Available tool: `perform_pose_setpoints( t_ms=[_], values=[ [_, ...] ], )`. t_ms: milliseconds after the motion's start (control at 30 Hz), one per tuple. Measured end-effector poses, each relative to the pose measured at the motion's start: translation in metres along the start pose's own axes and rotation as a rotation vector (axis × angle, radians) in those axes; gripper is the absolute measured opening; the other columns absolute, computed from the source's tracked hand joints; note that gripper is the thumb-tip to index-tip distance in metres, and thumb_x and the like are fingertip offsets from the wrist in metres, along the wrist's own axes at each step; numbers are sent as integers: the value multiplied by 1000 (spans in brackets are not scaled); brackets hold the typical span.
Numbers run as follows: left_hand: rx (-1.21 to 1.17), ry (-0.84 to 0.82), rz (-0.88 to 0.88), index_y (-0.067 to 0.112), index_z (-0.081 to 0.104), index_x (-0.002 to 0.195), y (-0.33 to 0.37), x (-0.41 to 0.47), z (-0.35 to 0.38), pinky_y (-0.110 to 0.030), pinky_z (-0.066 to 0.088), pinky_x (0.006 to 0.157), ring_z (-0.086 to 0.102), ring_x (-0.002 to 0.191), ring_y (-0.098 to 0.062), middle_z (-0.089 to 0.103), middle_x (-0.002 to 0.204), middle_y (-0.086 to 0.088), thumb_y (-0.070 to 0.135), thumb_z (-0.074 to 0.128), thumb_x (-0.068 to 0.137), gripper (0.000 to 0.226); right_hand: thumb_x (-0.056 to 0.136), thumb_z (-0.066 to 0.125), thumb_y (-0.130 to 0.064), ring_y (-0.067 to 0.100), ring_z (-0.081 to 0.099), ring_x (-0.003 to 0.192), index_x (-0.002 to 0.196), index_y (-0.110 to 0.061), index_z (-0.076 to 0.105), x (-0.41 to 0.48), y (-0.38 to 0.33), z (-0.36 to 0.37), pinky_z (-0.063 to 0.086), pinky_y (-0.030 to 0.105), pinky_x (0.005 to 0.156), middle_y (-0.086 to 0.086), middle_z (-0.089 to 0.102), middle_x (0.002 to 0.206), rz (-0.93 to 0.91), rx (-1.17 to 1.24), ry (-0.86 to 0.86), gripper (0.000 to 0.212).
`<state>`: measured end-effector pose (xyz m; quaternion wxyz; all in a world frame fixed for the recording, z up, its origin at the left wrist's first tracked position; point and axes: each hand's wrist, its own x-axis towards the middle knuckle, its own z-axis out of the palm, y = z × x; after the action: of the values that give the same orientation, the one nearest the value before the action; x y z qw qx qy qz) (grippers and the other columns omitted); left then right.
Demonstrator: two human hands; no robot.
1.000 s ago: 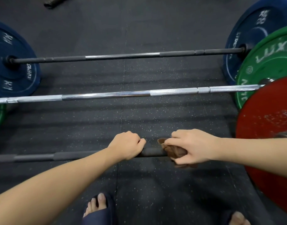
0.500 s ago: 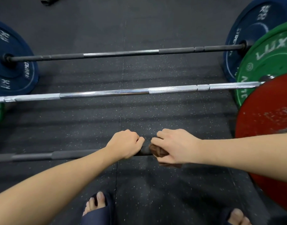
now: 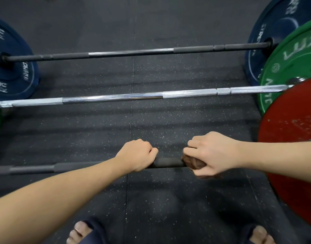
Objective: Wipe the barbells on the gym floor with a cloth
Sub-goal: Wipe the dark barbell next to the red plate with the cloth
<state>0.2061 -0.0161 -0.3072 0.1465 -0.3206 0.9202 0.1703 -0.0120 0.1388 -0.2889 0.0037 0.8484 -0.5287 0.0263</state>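
Three barbells lie side by side on the black rubber floor. My left hand (image 3: pixel 137 154) grips the nearest black barbell (image 3: pixel 168 162) with fingers curled over the bar. A short gap to its right, my right hand (image 3: pixel 211 154) holds a brown cloth (image 3: pixel 192 162) wrapped around the same bar. Most of the cloth is hidden under my fingers. A chrome barbell (image 3: pixel 116 98) lies in the middle, and a dark barbell (image 3: pixel 130 52) lies farthest away.
A red plate (image 3: pixel 292 143) stands at the right end of the near bar, close to my right forearm. Green (image 3: pixel 290 67) and blue (image 3: pixel 267 32) plates stand behind it, another blue plate (image 3: pixel 12 71) at the far left. My feet in dark slippers (image 3: pixel 87 231) are below.
My right hand slid the cloth left along the near bar toward my left hand, then back right, opening a gap. My left hand kept its grip in place.
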Motion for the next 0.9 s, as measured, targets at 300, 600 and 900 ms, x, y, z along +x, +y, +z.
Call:
perform_pose_setpoints(
  t_ms=[300,600,900],
  values=[
    [79,-28,-10,15,56,74,-1,0,0,-38,43,71,58,83,-35,67,88,-10,34,30,105,44,77,58,-57,25,58,65,100,-22,49,56,-40,27,29,27,45,2,56,77,62,23,92,43],
    [81,-7,-1,15,31,65,1,-3,-2,-41,47,73,47,76,-35,38,65,0,20,33,105,40,79,53,-59,23,57,64,87,-26,48,1,12,-2,41,30,50,-7,53,72,69,119,-90,35],
    [137,69,20,19,51,81,2,-9,-5,-41,49,75,58,87,-38,68,94,-9,26,30,108,35,73,56,-59,22,57,57,87,-20,54,64,-38,25,31,26,43,-3,55,69,47,0,116,42]
  ],
)
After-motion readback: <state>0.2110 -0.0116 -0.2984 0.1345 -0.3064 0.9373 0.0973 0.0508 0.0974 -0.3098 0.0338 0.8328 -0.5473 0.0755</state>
